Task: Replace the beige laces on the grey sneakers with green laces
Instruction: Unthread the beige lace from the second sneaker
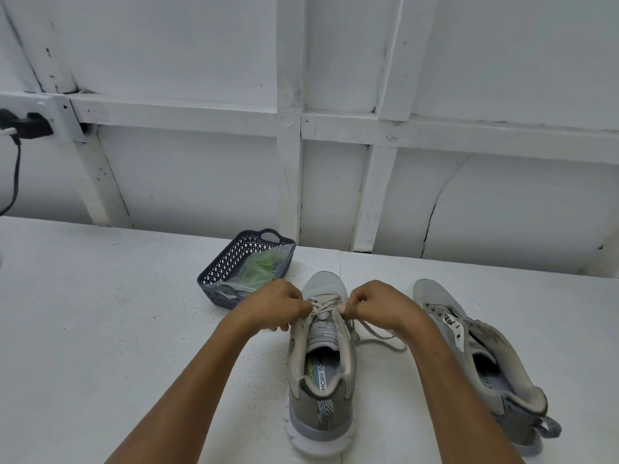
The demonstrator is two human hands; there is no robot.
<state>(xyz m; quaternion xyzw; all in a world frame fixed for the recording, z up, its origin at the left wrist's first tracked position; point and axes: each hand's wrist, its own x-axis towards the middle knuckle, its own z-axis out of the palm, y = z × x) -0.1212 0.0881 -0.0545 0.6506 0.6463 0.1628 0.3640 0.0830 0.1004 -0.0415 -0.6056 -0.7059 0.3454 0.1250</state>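
Standing at 6 o'clock on the white table [100, 313]: laced sneaker [321, 370], upright on its sole, long axis running near to far, heel nearest, toe to 12 o'clock. At 3 o'clock of it, apart, second sneaker [482, 363], tilted onto its side, toe to 11 o'clock. Over the eyelet rows, left hand [278, 304] and right hand [378, 304], fingers curled, each pinching the beige lace [323, 301] at its own side; loose ends [382, 338] trail between the two shoes. At 10 o'clock of the toe, near but not touching, dark lattice basket [231, 262] holding a clear bag [241, 279] of green laces [263, 264]. Tabletop stretches broadly toward 9 o'clock; its far edge meets the white wall [201, 182] at 12 o'clock.
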